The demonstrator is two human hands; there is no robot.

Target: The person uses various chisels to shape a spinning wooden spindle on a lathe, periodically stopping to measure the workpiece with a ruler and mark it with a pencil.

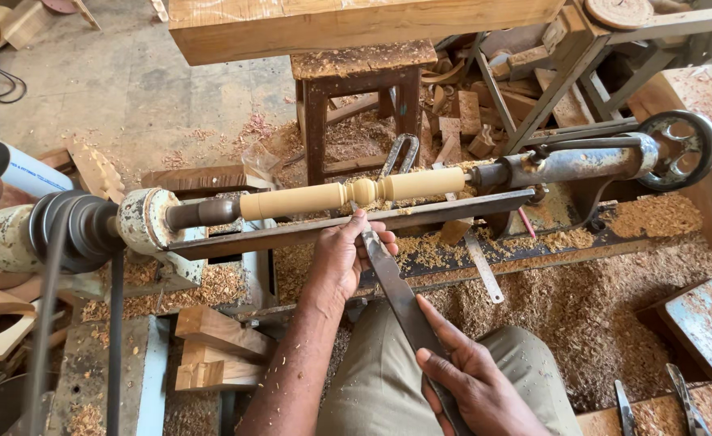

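Head view, centre of frame: a pale turned wooden spindle (352,194) sits horizontally between the lathe (142,220) headstock at left and the tailstock handwheel (679,149) at right; a long flat steel chisel (400,299) lies across the tool rest (291,234), its tip just under the spindle. The left hand (348,254) clasps the blade at the rest and the right hand (473,383) grasps its lower end. The chisel looks stiff, fairly heavy and sharp-edged, best held by both ends; a white pipe (13,165) with blue print lies at left edge.

The spindle (352,194) sits between headstock (142,220) left and tailstock (582,161) right, tool rest (291,232) before it
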